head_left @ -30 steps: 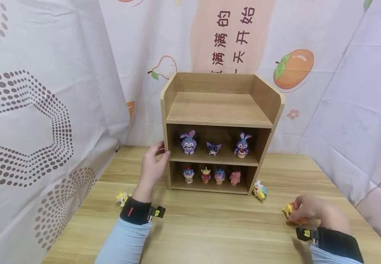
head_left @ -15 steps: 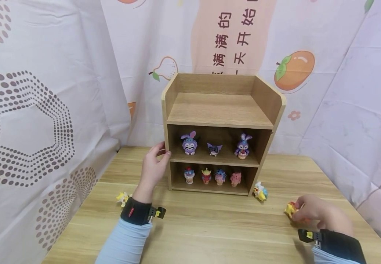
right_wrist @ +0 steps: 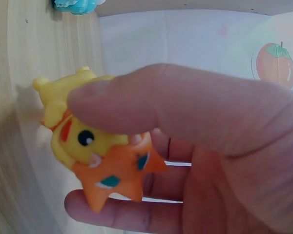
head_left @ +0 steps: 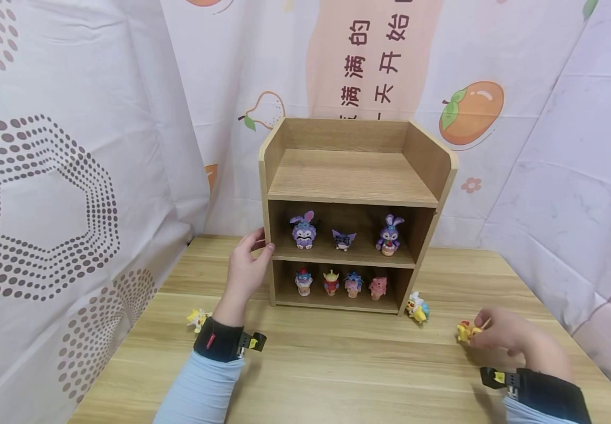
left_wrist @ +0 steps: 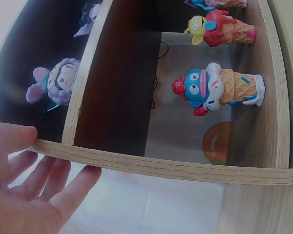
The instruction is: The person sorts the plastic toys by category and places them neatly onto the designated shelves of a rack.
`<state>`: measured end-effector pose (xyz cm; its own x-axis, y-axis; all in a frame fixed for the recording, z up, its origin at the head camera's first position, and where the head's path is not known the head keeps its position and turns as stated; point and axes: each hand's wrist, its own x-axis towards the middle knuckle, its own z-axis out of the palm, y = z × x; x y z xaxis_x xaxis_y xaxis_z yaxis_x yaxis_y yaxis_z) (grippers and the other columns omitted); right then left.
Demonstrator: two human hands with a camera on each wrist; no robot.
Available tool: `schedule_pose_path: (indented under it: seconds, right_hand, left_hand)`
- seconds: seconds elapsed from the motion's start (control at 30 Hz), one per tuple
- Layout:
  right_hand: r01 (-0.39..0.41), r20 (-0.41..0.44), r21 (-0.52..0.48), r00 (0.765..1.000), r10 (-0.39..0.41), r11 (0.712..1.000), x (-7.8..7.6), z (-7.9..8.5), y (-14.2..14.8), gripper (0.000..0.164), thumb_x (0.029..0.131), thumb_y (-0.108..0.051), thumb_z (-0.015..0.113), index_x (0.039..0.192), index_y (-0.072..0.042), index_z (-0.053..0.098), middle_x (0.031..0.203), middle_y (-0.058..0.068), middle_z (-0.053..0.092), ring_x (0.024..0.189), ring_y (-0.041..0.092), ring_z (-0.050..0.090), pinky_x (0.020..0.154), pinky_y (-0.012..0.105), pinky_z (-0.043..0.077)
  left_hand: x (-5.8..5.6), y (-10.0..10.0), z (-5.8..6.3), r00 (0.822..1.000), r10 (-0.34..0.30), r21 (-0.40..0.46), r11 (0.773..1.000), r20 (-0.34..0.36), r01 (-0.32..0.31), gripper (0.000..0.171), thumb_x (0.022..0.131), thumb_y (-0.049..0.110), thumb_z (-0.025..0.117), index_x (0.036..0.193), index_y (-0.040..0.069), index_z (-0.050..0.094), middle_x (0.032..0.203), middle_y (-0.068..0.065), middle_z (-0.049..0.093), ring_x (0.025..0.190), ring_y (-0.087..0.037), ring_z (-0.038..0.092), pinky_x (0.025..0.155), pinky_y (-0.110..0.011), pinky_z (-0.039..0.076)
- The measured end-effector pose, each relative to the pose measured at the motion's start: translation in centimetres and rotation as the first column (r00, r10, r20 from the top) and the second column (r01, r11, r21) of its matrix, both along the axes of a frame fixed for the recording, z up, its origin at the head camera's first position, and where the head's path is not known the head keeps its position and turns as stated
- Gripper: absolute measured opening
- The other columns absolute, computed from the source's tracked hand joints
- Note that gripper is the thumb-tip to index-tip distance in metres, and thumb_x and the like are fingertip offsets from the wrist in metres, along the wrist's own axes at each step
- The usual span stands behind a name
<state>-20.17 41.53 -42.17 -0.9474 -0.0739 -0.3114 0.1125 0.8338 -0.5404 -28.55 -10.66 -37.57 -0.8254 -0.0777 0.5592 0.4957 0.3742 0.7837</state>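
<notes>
My right hand pinches a yellow toy figurine with an orange, pointed hood, low over the right side of the table. In the right wrist view the thumb lies across the figurine and covers part of its face. My left hand grips the left side panel of a wooden shelf unit, thumb at the front edge and fingers outside. Purple figurines, among them a long-eared rabbit, stand on the middle shelf. Several small figurines, including a blue one on a cone, fill the bottom shelf.
A white, yellow and blue figurine lies against the unit's right foot. Another yellow and white figurine lies left, beside my left wrist. Patterned cloth hangs behind the wooden table.
My right hand has shifted slightly to the right, and the yellow figurine has turned in its fingers, showing less orange in the head view. The left hand keeps its place on the panel.
</notes>
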Motion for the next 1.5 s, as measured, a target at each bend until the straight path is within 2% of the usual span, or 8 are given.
schedule_pose_path:
  seconds: [0.2,0.4,0.67,0.87,1.17,1.37,1.5]
  right_hand:
    - [-0.011,-0.049,0.004,0.999,0.011,1.0,-0.1,0.2,0.3,0.035,0.076,-0.017,0.073,0.1,-0.001,0.053,0.087,0.008,0.057,0.076,0.023,0.053,0.052,0.04,0.049]
    - [-0.03,-0.139,0.022,0.99,0.033,0.999,-0.1,0.4,0.3,0.038,0.075,-0.017,0.076,0.1,0.001,0.053,0.076,0.007,0.055,0.066,0.022,0.052,0.048,0.037,0.046]
    - [-0.077,-0.281,0.035,0.956,0.084,0.996,-0.3,0.8,0.3,0.037,0.073,-0.013,0.078,0.096,0.003,0.055,0.078,0.006,0.057,0.069,0.02,0.051,0.056,0.034,0.048]
    - [-0.067,-0.332,0.076,0.939,0.088,0.995,-0.1,1.3,0.0,0.042,0.073,-0.017,0.08,0.099,0.004,0.055,0.079,0.005,0.06,0.072,0.018,0.053,0.061,0.035,0.048]
    - [-0.053,-0.412,0.09,0.907,0.085,0.995,-0.1,2.1,-0.5,0.048,0.074,-0.02,0.08,0.104,0.005,0.054,0.086,0.009,0.063,0.074,0.02,0.057,0.058,0.036,0.049]
    - [-0.036,-0.461,0.084,0.885,0.071,0.996,0.0,2.4,-0.7,0.044,0.075,-0.017,0.079,0.105,0.004,0.054,0.088,0.012,0.065,0.077,0.022,0.059,0.059,0.037,0.051]
    - [-0.023,-0.486,0.103,0.871,0.07,0.994,0.0,3.0,-1.0,0.045,0.078,-0.021,0.078,0.107,0.004,0.055,0.089,0.013,0.065,0.079,0.026,0.062,0.059,0.038,0.051]
  left_hand:
    - [-0.1,0.0,-0.1,1.0,0.003,0.002,1.0,0.004,-0.003,0.039,0.09,0.014,0.065,0.128,0.005,0.058,0.119,-0.011,0.059,0.102,-0.017,0.058,0.075,-0.043,0.056]
    - [-0.1,-0.1,-0.1,1.0,0.004,-0.002,1.0,0.018,-0.004,0.041,0.091,0.015,0.065,0.129,0.005,0.057,0.119,-0.009,0.059,0.103,-0.015,0.057,0.077,-0.039,0.055]
    - [0.0,-0.1,0.0,1.0,0.0,-0.005,1.0,0.009,0.0,0.041,0.091,0.015,0.065,0.129,0.005,0.057,0.119,-0.01,0.06,0.103,-0.016,0.058,0.076,-0.04,0.055]
    - [0.0,-0.1,-0.1,1.0,0.002,-0.011,1.0,0.001,-0.002,0.039,0.091,0.015,0.065,0.128,0.005,0.058,0.118,-0.01,0.06,0.102,-0.016,0.058,0.077,-0.041,0.055]
    - [0.1,-0.1,0.0,1.0,0.003,-0.007,1.0,0.006,-0.003,0.04,0.091,0.015,0.065,0.128,0.005,0.058,0.119,-0.01,0.059,0.103,-0.017,0.058,0.079,-0.044,0.054]
    - [0.1,-0.1,0.0,1.0,0.007,-0.006,1.0,0.007,-0.007,0.039,0.091,0.015,0.065,0.128,0.006,0.059,0.118,-0.009,0.06,0.103,-0.016,0.058,0.081,-0.046,0.053]
    - [0.1,0.0,0.0,1.0,0.009,-0.006,1.0,-0.002,-0.009,0.039,0.09,0.014,0.065,0.127,0.005,0.059,0.118,-0.01,0.06,0.103,-0.017,0.058,0.08,-0.046,0.053]
